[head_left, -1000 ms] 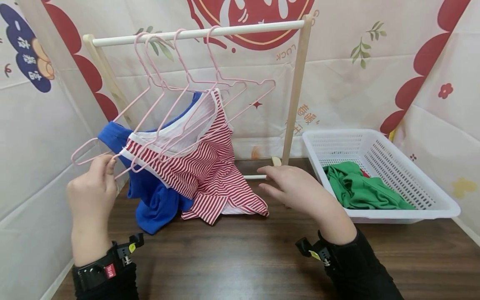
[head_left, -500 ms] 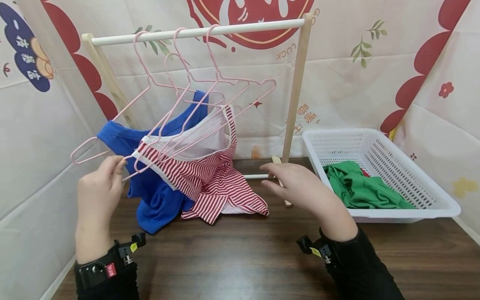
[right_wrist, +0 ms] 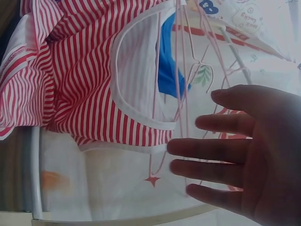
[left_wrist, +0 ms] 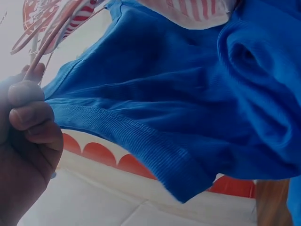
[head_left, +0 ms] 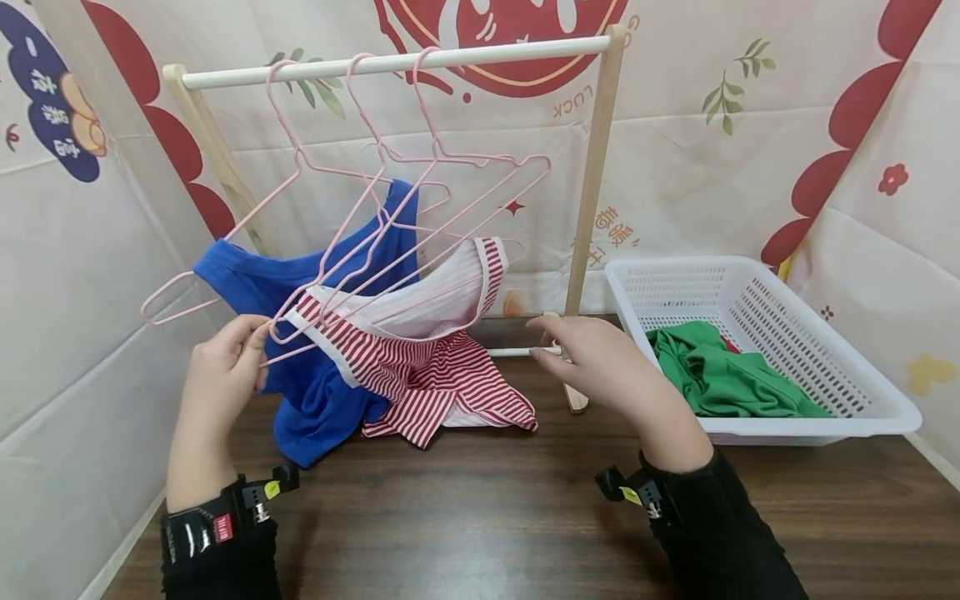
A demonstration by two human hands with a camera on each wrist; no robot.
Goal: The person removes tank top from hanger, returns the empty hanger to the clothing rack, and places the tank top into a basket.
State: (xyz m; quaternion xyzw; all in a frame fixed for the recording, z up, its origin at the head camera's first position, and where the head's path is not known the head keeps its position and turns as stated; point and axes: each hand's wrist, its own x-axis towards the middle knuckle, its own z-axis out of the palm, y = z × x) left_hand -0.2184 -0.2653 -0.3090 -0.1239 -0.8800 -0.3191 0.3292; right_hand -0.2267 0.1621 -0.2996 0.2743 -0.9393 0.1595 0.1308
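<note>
My left hand pinches one end of a pink clothes hanger, on which a red-and-white striped shirt hangs tilted, its lower part on the table. Behind it a blue shirt droops from another pink hanger on the rack's bar. In the left wrist view my fingers curl round the pink wire beside the blue cloth. My right hand is held up right of the striped shirt. The right wrist view shows its fingers straight, near the striped shoulder; contact cannot be told.
Two more pink hangers hang from the bar in front of the striped shirt. The rack's right wooden post stands behind my right hand. At right, a white basket holds a green garment and something red.
My left hand has moved right with the striped shirt's hanger, whose hook has left the bar's height. The shirt's far shoulder has shifted right and down. My right hand has barely moved.
</note>
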